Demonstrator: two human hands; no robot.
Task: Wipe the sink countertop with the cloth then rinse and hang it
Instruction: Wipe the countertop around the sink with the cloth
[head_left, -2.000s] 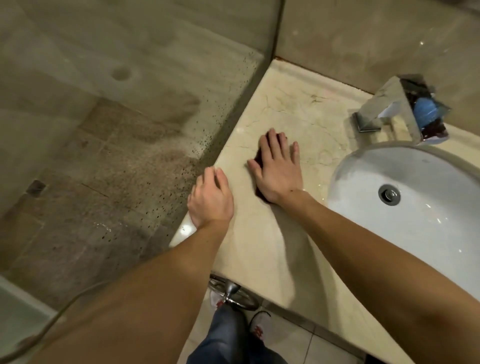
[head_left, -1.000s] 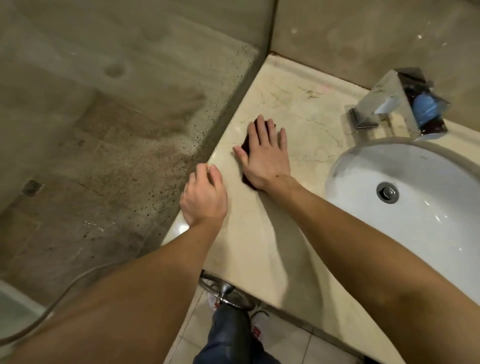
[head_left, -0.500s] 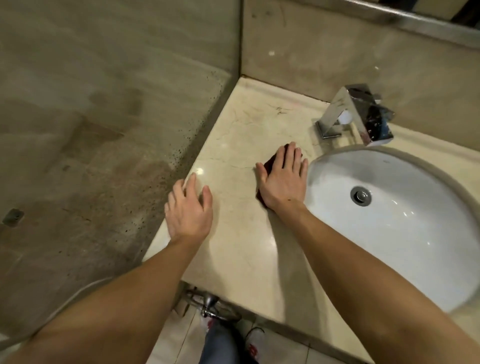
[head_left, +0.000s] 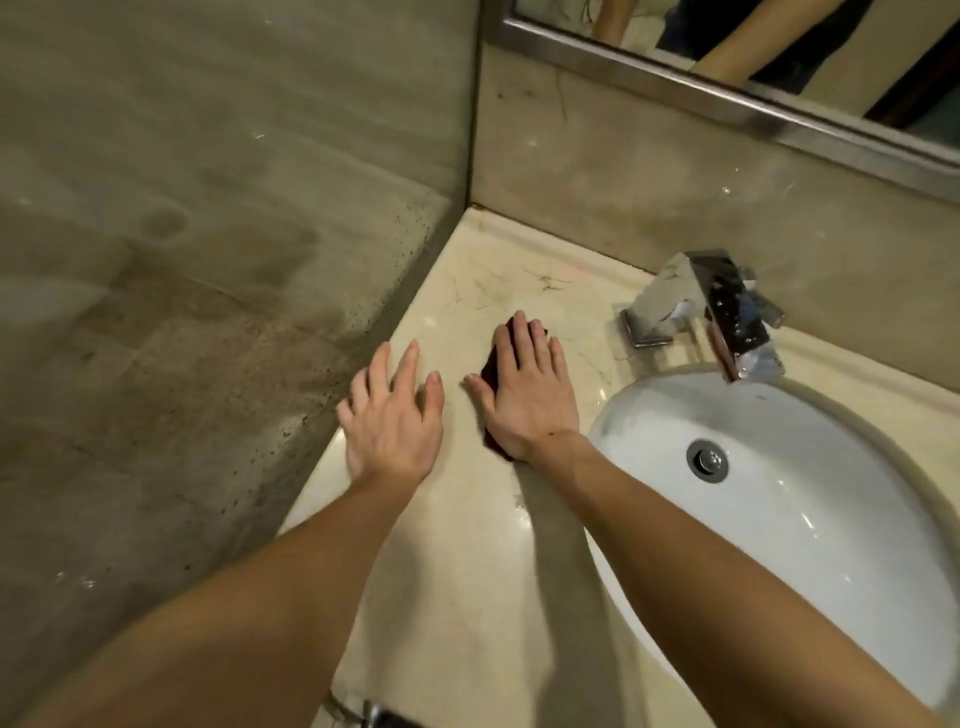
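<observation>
I find my right hand (head_left: 527, 397) laid flat on the cloth (head_left: 488, 371), palm down, fingers straight and close together. That spreads pressure over the whole pad, which suits wiping better than a pinch would. The cloth is dark, maroon by the look of it, and almost wholly covered; only a strip shows along the thumb side and at the fingertips, so I cannot tell its fold or thickness with confidence. It lies on the countertop (head_left: 452, 561) left of the basin (head_left: 810, 525), between the wall corner and the bowl's rim.

My left hand (head_left: 392, 415) rests open beside it, fingers slightly spread, holding nothing. It sits near the counter's left edge, apparently as a brace while I lean in.

The countertop is pale cream stone with thin dark veins, polished enough to throw glints. The basin is a white glazed oval, smooth, with a round metal drain (head_left: 707, 460). The faucet (head_left: 711, 306) is squared, chromed metal, spotted with marks. To the left stands a glass panel (head_left: 234, 312), hazy and speckled along its lower edge.

In my judgement the wiping is mid-course; rinsing and hanging are not yet done.
</observation>
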